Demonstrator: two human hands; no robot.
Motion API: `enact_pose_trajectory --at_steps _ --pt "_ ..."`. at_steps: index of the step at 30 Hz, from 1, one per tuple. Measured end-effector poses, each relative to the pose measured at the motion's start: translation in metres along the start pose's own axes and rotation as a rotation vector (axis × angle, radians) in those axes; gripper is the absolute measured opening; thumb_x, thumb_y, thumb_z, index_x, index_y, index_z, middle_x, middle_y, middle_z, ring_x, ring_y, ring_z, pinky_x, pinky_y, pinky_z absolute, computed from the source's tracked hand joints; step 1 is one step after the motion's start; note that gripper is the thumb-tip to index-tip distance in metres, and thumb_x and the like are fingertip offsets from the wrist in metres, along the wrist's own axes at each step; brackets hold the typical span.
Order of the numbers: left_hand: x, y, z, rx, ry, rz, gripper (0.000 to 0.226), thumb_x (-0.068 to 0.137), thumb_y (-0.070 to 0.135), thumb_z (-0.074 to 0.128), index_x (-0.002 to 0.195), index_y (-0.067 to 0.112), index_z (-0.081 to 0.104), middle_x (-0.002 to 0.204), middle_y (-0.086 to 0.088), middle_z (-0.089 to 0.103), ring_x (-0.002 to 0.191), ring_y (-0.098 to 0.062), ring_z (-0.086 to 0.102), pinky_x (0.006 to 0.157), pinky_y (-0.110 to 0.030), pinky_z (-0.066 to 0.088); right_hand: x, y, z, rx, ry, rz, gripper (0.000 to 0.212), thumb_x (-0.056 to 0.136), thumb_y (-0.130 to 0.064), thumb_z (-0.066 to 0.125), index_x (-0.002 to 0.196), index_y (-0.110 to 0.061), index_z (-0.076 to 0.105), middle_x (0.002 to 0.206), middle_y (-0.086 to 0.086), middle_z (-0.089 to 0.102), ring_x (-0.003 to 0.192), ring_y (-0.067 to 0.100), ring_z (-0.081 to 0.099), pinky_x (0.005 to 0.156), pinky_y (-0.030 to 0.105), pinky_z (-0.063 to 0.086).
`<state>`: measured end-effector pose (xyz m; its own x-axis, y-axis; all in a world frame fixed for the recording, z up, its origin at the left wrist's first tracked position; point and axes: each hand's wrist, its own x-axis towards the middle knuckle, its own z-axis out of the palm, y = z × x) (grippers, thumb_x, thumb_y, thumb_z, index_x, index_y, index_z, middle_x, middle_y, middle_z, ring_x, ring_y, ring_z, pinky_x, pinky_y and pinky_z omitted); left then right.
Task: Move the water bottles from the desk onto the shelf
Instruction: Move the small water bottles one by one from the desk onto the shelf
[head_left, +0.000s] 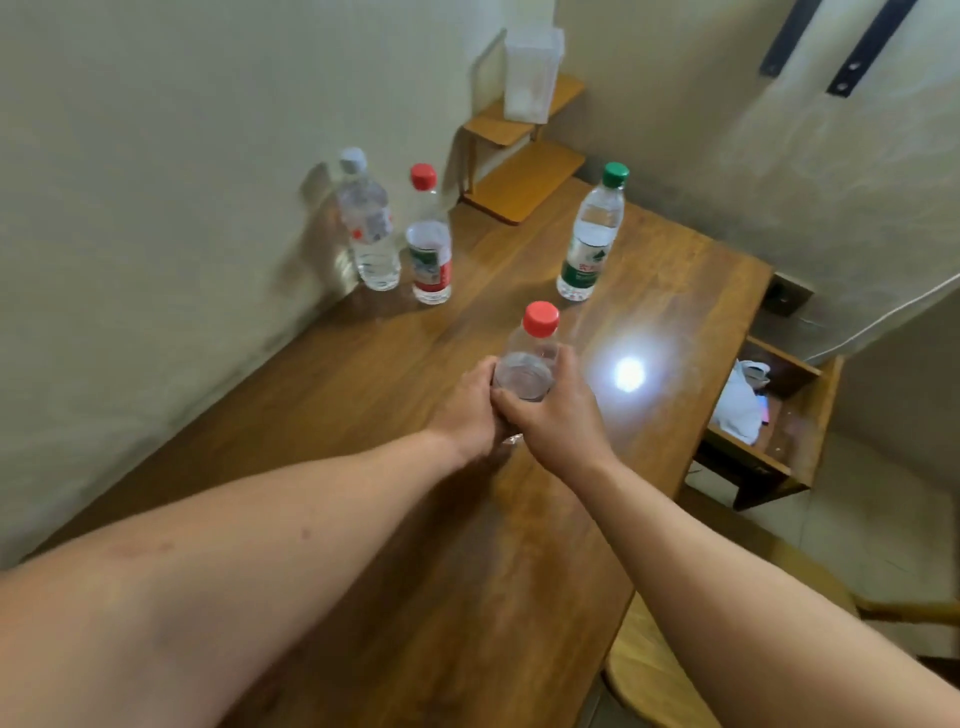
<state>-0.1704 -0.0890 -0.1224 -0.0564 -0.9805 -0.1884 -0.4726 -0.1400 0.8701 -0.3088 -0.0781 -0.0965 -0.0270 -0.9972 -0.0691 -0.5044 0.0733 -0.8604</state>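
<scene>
A clear red-capped water bottle (531, 358) stands upright in the middle of the wooden desk (395, 395). My left hand (470, 410) and my right hand (556, 410) both wrap around its lower body. Farther back by the left wall stand a white-capped bottle (369, 228) and a red-capped bottle (430, 249) side by side. A green-capped bottle (592, 239) stands to the right of them. The small wooden two-tier shelf (524, 182) sits at the desk's far corner.
A translucent plastic container (530, 73) stands on the shelf's upper tier. An open wooden drawer unit (769, 415) with a white bag is right of the desk. A chair seat (654, 670) sits below the desk's near right edge. A bright light glare marks the desk.
</scene>
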Motion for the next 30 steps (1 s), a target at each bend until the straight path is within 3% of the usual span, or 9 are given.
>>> enact_pose_trajectory --at_steps 2,3,4,7,10,13,18,25,30 --pt "-0.049 0.001 -0.043 -0.085 0.036 0.010 0.046 0.088 0.006 0.081 0.129 0.010 0.060 0.109 0.003 0.072 0.096 -0.002 0.072 0.087 -0.021 0.058 -0.032 -0.035 0.022 -0.003 -0.042 -0.061 0.078 0.070 -0.055 0.087 0.135 -0.038 0.047 0.126 -0.010 0.068 0.115 0.009 0.069 0.097 0.043 0.060" --pt "-0.075 0.000 -0.067 -0.124 0.071 0.038 0.051 0.086 0.006 0.083 0.131 0.010 0.059 0.111 0.003 0.073 0.099 -0.005 0.072 0.086 -0.022 0.060 -0.051 -0.056 0.032 0.000 -0.060 -0.097 0.081 0.070 -0.055 0.088 0.137 -0.038 0.047 0.127 -0.013 0.068 0.115 0.006 0.069 0.097 0.041 0.061" --pt "-0.102 0.002 -0.093 -0.137 0.089 0.060 0.057 0.083 0.014 0.087 0.132 0.015 0.059 0.115 0.003 0.074 0.103 -0.009 0.073 0.088 -0.026 0.062 -0.072 -0.079 0.043 0.004 -0.079 -0.136 0.082 0.072 -0.053 0.089 0.141 -0.037 0.046 0.128 -0.015 0.068 0.115 0.002 0.068 0.097 0.037 0.060" --pt "-0.185 -0.008 -0.171 -0.102 0.197 0.114 0.059 0.078 0.024 0.093 0.129 0.024 0.062 0.119 0.006 0.073 0.102 -0.004 0.071 0.086 -0.021 0.060 -0.144 -0.143 0.076 0.033 -0.184 -0.244 0.072 0.086 -0.045 0.085 0.146 -0.034 0.046 0.133 -0.019 0.067 0.123 -0.004 0.063 0.100 0.024 0.053" --pt "-0.272 -0.024 -0.243 -0.089 0.324 0.133 0.058 0.074 0.034 0.095 0.122 0.031 0.062 0.115 0.010 0.071 0.100 -0.003 0.071 0.086 -0.027 0.061 -0.215 -0.190 0.117 0.102 -0.342 -0.310 0.050 0.103 -0.028 0.066 0.148 -0.037 0.048 0.138 -0.017 0.067 0.131 0.001 0.061 0.109 0.036 0.053" --pt "-0.355 -0.058 -0.304 -0.052 0.421 0.107 0.056 0.076 0.047 0.091 0.121 0.038 0.059 0.119 0.010 0.067 0.106 -0.004 0.069 0.091 -0.029 0.062 -0.273 -0.228 0.173 0.060 -0.465 -0.355 0.051 0.102 -0.008 0.060 0.143 -0.037 0.054 0.132 -0.019 0.070 0.126 0.000 0.064 0.110 0.038 0.054" --pt "-0.485 -0.113 -0.389 -0.014 0.620 0.002 0.059 0.078 0.049 0.088 0.127 0.043 0.057 0.123 0.018 0.068 0.112 0.000 0.067 0.098 -0.035 0.061 -0.362 -0.299 0.279 -0.093 -0.630 -0.523 0.055 0.089 -0.030 0.085 0.132 -0.044 0.054 0.123 -0.023 0.070 0.114 -0.005 0.067 0.098 0.031 0.060" --pt "-0.629 -0.164 -0.480 0.056 0.997 -0.186 0.052 0.076 0.054 0.081 0.120 0.043 0.055 0.108 0.021 0.071 0.098 0.001 0.070 0.084 -0.031 0.061 -0.453 -0.382 0.415 -0.126 -0.843 -0.735 0.061 0.080 -0.038 0.088 0.131 -0.042 0.054 0.119 -0.021 0.068 0.105 -0.001 0.067 0.086 0.028 0.061" --pt "-0.701 -0.217 -0.516 0.041 1.209 -0.348 0.058 0.068 0.056 0.078 0.119 0.041 0.055 0.108 0.021 0.070 0.097 -0.002 0.068 0.080 -0.029 0.056 -0.523 -0.422 0.509 -0.163 -1.011 -0.790 0.037 0.084 -0.038 0.078 0.116 -0.046 0.061 0.106 -0.022 0.073 0.096 -0.004 0.068 0.079 0.025 0.057"
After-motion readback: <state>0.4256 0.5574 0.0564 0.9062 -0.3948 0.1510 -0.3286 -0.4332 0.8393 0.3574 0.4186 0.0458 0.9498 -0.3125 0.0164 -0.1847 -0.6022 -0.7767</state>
